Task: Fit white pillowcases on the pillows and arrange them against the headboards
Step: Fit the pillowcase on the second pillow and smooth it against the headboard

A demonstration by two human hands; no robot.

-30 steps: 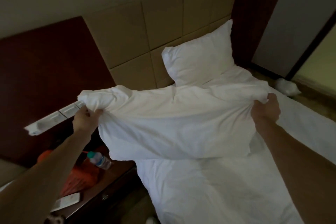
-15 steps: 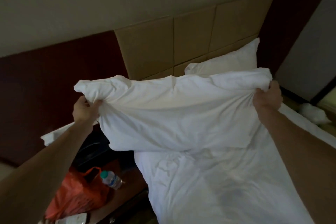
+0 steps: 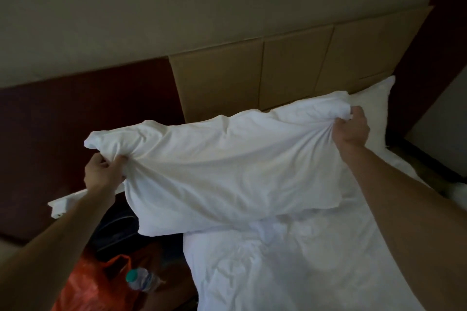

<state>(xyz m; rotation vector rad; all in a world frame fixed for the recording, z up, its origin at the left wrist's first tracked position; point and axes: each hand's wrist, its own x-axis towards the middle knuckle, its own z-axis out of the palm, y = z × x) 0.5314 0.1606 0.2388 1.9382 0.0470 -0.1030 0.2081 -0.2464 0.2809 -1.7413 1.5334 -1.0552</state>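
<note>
I hold a white pillow in its pillowcase (image 3: 227,166) in the air above the head of the bed. My left hand (image 3: 103,171) grips its bunched left corner. My right hand (image 3: 351,129) grips the bunched right corner, higher and farther back. Behind the held pillow a second white pillow (image 3: 374,108) leans upright against the tan padded headboard (image 3: 252,76); most of it is hidden. The white sheet of the bed (image 3: 290,267) lies below.
A dark nightstand at the lower left carries an orange bag (image 3: 86,288), a plastic water bottle (image 3: 142,279) and a dark bag (image 3: 118,230). A white switch panel (image 3: 60,203) sits on the dark red wall panel (image 3: 75,134).
Both hands have lifted the pillow higher and carried it toward the headboard. It now covers most of the leaning pillow.
</note>
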